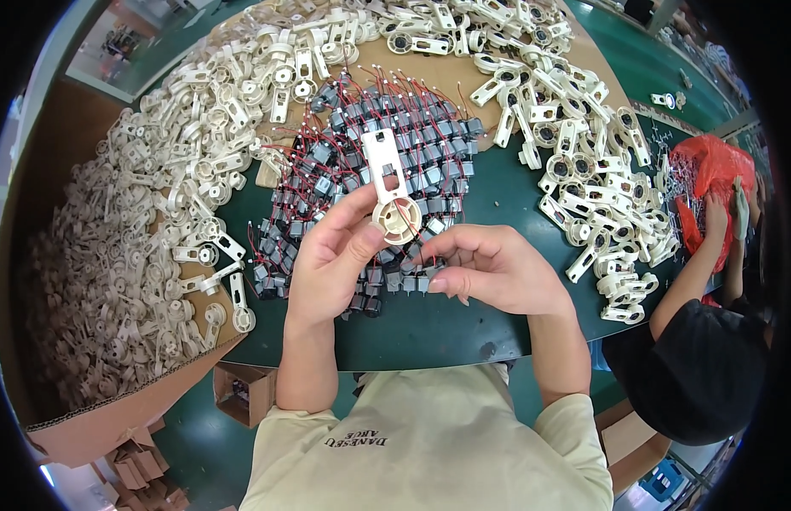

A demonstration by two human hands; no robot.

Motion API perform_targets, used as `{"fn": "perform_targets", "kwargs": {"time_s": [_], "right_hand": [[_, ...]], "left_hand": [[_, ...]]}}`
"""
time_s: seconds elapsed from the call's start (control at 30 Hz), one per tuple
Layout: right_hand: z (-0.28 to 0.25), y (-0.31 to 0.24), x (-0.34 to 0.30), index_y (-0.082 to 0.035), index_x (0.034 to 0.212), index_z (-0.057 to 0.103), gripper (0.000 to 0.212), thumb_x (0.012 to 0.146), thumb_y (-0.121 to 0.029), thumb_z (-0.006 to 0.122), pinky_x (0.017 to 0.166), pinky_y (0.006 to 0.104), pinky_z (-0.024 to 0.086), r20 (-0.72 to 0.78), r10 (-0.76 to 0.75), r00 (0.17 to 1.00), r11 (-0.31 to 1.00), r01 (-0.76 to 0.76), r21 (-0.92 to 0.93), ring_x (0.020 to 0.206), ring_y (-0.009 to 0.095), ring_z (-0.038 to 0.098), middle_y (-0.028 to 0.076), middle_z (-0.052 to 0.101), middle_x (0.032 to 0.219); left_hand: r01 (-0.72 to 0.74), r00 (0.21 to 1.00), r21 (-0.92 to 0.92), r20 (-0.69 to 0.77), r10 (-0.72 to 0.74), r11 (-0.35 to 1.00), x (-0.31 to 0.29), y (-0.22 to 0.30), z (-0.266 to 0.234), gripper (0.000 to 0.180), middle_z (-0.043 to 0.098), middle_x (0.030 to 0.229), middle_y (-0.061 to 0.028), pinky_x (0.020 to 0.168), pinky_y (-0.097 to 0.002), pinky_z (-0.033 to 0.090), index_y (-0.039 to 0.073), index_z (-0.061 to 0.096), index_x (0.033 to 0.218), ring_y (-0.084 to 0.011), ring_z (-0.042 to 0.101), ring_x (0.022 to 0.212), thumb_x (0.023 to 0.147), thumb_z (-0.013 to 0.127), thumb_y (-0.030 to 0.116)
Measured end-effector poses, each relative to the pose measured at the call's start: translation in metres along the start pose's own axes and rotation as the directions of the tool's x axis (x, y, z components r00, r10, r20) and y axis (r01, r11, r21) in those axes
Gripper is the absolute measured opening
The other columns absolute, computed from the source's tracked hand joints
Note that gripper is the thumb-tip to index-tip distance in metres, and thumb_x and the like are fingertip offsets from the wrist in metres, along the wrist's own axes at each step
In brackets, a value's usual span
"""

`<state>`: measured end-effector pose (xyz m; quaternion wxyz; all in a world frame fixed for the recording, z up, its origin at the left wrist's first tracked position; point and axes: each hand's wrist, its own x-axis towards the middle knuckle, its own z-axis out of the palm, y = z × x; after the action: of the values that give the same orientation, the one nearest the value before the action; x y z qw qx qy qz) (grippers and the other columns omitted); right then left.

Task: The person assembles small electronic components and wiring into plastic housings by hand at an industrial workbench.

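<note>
Above the near edge of the green counter, a cream plastic bracket was held upright by the left hand, pinched at its round end between thumb and fingers. The right hand was curled nearly closed beside it, fingertips tucked under; whether anything was gripped there could not be told. Behind the hands, a heap of small grey motors with red wires was partly hidden. Farther back, piles of cream brackets were spread toward the counter's far edge.
</note>
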<state>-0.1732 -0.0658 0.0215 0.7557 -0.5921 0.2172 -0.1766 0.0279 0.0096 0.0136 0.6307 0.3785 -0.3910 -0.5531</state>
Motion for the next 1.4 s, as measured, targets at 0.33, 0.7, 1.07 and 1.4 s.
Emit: {"fn": "perform_targets", "kwargs": {"time_s": [0.33, 0.7, 1.07, 1.4], "right_hand": [[-0.002, -0.004, 0.004, 0.003, 0.111, 0.056, 0.031, 0.083, 0.002, 0.067, 0.060, 0.0218, 0.048, -0.150, 0.061, 0.987, 0.998, -0.057, 0.033, 0.080, 0.008, 0.061, 0.006, 0.064, 0.094], [0.001, 0.003, 0.005, 0.003, 0.108, 0.054, 0.026, 0.084, 0.004, 0.065, 0.067, 0.0225, 0.050, -0.261, -0.058, 0.964, 0.995, 0.078, 0.065, 0.079, 0.009, 0.061, 0.005, 0.062, 0.091], [0.012, 0.007, 0.009, 0.002, 0.108, 0.050, 0.026, 0.085, 0.004, 0.063, 0.076, 0.0248, 0.052, -0.351, -0.090, 0.932, 0.969, 0.164, 0.187, 0.089, 0.012, 0.063, 0.008, 0.061, 0.098], [0.020, 0.015, 0.014, -0.003, 0.104, 0.057, 0.030, 0.077, 0.002, 0.071, 0.055, 0.0234, 0.043, -0.319, -0.472, 0.822, 0.793, 0.238, -0.561, 0.064, 0.007, 0.050, 0.004, 0.055, 0.088]], "left_hand": [[0.013, 0.996, 0.119, 0.085, -0.024, 0.993, -0.003, -0.006, 0.000, 0.043, 0.052, 0.124, -0.0126, 0.096, -0.0340, 0.046, -0.006, 0.045, 0.129, -0.0228, 0.054, 0.116, 0.088, 0.055, -0.009], [0.051, 0.994, 0.157, 0.083, -0.064, 0.986, -0.001, -0.011, 0.010, 0.041, 0.052, 0.121, -0.0125, 0.094, -0.0331, 0.048, -0.007, 0.047, 0.126, -0.0203, 0.055, 0.112, 0.086, 0.059, -0.007], [0.059, 0.997, 0.092, 0.050, -0.064, 0.994, -0.001, -0.018, 0.013, 0.040, 0.058, 0.116, -0.0131, 0.092, -0.0313, 0.050, -0.006, 0.043, 0.126, -0.0178, 0.059, 0.105, 0.089, 0.057, -0.006], [0.025, 0.999, 0.063, -0.034, -0.023, 0.998, 0.000, -0.019, 0.016, 0.037, 0.057, 0.123, -0.0132, 0.092, -0.0304, 0.048, -0.004, 0.049, 0.125, -0.0169, 0.058, 0.106, 0.089, 0.058, -0.002]]}}
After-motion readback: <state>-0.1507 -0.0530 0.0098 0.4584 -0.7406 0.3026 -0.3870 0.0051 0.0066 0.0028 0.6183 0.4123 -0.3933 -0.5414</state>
